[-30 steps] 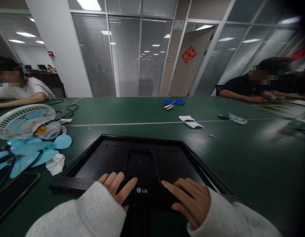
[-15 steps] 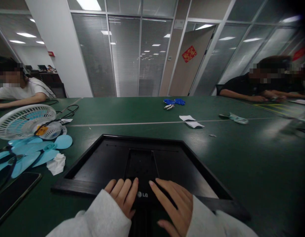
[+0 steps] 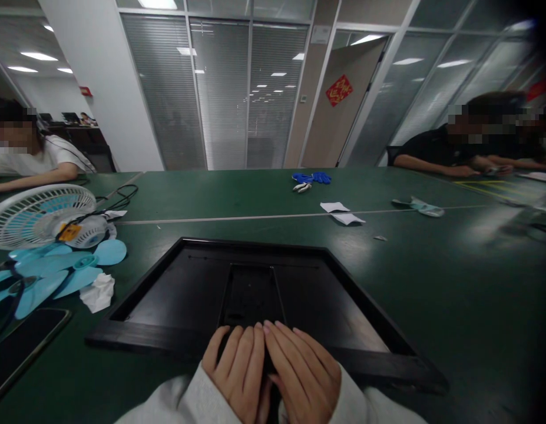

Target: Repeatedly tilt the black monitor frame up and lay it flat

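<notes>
A black monitor (image 3: 188, 288) lies face down on the green table (image 3: 453, 282), its recessed back panel up. My left hand (image 3: 237, 368) and my right hand (image 3: 301, 371) lie side by side on the middle of its near edge, touching each other. Their fingers are stretched out flat and point away from me, covering the logo and the stand mount there. Neither hand holds anything. Pale sleeves cover both wrists.
Left of the monitor lie a white fan grille (image 3: 38, 215), blue fan blades (image 3: 65, 268), crumpled paper (image 3: 97, 291) and a dark phone (image 3: 20, 347). Farther off are blue gloves (image 3: 312, 177), paper scraps (image 3: 341, 212) and a face mask (image 3: 418, 206). People sit at far left (image 3: 34, 159) and far right (image 3: 453, 147).
My hands have slid together from apart on the monitor's near edge until they touch, now hiding the logo. The monitor has shifted slightly.
</notes>
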Demonstrator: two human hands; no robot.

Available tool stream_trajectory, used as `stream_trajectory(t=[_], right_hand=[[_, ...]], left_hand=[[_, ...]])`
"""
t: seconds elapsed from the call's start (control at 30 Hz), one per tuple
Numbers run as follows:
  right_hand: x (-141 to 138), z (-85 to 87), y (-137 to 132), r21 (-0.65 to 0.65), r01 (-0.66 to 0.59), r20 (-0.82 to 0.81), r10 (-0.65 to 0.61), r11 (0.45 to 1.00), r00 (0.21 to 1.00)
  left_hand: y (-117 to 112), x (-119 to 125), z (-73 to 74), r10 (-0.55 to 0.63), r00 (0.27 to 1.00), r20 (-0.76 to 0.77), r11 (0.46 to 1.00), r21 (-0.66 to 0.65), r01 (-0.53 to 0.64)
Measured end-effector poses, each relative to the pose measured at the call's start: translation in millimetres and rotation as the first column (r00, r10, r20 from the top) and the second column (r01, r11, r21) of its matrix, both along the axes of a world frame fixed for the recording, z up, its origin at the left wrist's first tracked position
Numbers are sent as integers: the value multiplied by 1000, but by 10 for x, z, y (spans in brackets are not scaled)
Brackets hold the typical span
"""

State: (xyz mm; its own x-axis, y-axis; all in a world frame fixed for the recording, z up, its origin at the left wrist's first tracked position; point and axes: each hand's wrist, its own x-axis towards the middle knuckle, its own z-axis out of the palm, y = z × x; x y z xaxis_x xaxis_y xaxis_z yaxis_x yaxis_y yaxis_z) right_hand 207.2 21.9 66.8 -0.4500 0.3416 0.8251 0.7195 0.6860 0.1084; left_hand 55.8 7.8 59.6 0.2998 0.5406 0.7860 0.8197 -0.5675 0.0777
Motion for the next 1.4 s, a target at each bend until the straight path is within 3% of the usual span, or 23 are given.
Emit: stream_trajectory(t=[0.13, 0.27, 0.4, 0.87, 1.4], right_hand=[[79, 69, 8, 3, -34, 67, 34, 999, 997], [70, 77, 11, 7, -59, 41, 59, 998, 997], [55, 84, 9, 22, -71, 46, 70, 997, 996], [64, 17, 7, 46, -75, 31, 73, 996, 997], [84, -54, -43, 18, -76, 50, 75, 997, 996]], left_hand=[[47, -58, 56, -91, 996, 13, 996, 17, 91], [56, -98, -20, -146, 988, 40, 989, 35, 145], [33, -122, -80, -139, 989, 48, 989, 65, 136], [37, -165, -64, -173, 985, 26, 972, 164, 167], [-43, -159, -106, -199, 979, 46, 971, 144, 190]])
